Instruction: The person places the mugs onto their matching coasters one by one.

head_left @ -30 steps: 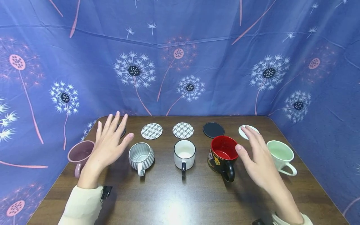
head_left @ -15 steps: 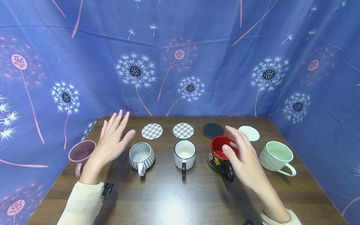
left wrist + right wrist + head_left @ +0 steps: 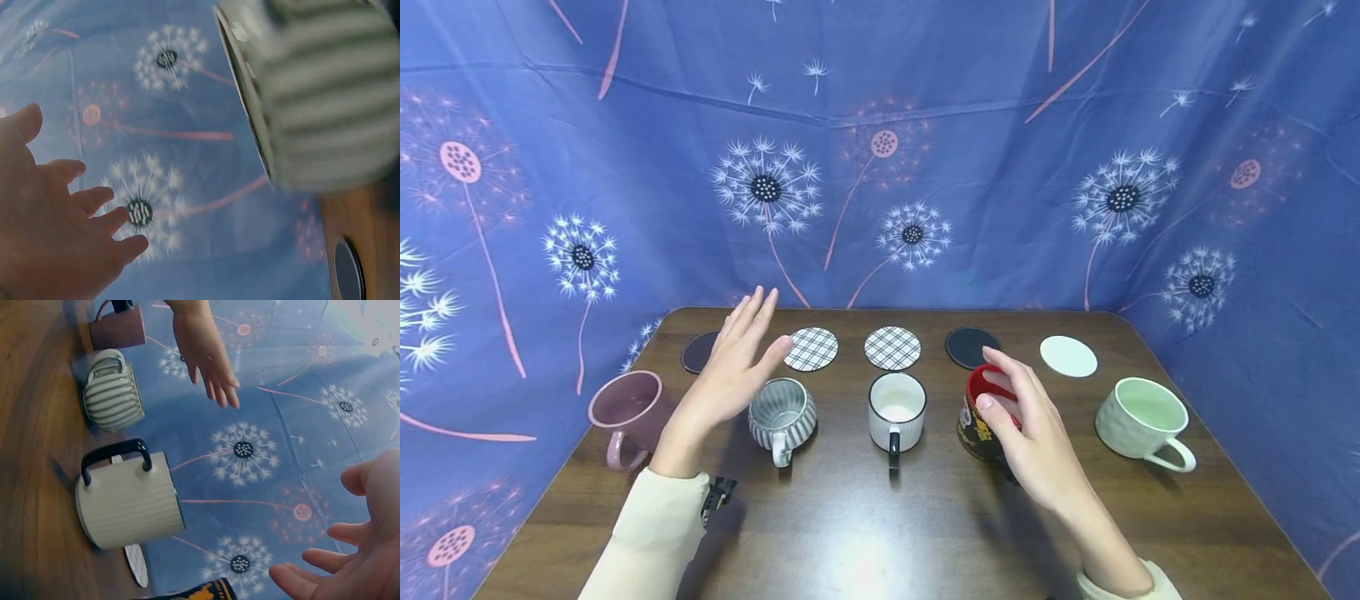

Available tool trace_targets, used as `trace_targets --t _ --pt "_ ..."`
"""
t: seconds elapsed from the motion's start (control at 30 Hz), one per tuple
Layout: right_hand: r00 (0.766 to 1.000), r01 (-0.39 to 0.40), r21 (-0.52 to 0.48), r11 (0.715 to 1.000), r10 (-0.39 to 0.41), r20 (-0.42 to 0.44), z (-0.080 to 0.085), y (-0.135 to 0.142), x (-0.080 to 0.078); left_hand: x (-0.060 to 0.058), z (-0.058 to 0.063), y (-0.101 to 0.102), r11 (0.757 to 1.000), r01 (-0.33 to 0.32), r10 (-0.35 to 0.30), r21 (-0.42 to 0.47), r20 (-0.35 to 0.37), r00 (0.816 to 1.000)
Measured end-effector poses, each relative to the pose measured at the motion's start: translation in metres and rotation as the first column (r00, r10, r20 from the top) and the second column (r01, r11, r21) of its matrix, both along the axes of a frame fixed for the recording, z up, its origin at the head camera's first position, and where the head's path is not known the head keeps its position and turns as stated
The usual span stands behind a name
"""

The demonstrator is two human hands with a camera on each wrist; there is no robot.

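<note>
My left hand (image 3: pixel 726 379) hovers with straight fingers between a mauve mug (image 3: pixel 625 400) and a grey ribbed mug (image 3: pixel 781 417). In the left wrist view that ribbed mug (image 3: pixel 331 106) looms blurred beside the hand (image 3: pixel 59 219). Over a black mug with a red inside (image 3: pixel 976 429) hangs my right hand (image 3: pixel 1033 433), fingers loosely bent, hiding the mug's handle. Nothing is held by either hand. A white mug with a black handle (image 3: pixel 897 412) stands between the hands, and a pale green mug (image 3: pixel 1138 421) is at the far right.
Behind the mugs lies a row of coasters: a dark one (image 3: pixel 697 353), two checked ones (image 3: pixel 812 348) (image 3: pixel 892 347), a black one (image 3: pixel 972 345) and a white one (image 3: pixel 1069 356). A blue dandelion-print cloth (image 3: pixel 850 208) hangs behind the wooden table (image 3: pixel 805 533).
My right hand has moved left, from between the black and green mugs to over the black mug. My left hand has shifted right, uncovering the dark coaster. The mugs stay put.
</note>
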State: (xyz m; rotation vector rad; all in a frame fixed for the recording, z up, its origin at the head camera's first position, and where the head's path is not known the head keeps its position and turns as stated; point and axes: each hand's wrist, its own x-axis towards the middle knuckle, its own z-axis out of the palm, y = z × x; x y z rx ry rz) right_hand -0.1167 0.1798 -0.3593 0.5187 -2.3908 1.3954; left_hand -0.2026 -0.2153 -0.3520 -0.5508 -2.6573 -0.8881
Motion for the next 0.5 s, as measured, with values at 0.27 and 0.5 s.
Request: trace_targets --t 0.27,0.5 --pt "0.998 -0.03 -0.032 0.999 0.031 0.048 -0.01 -0.008 0.003 -0.009 0.005 0.047 0.994 0.087 -0.092 0.063 0.082 0.992" --pt "0.995 -0.062 -0.039 0.997 0.065 0.077 -0.017 -0.02 0.008 -0.02 0.013 0.052 0.99 0.124 -0.132 0.069 0.133 0.982"
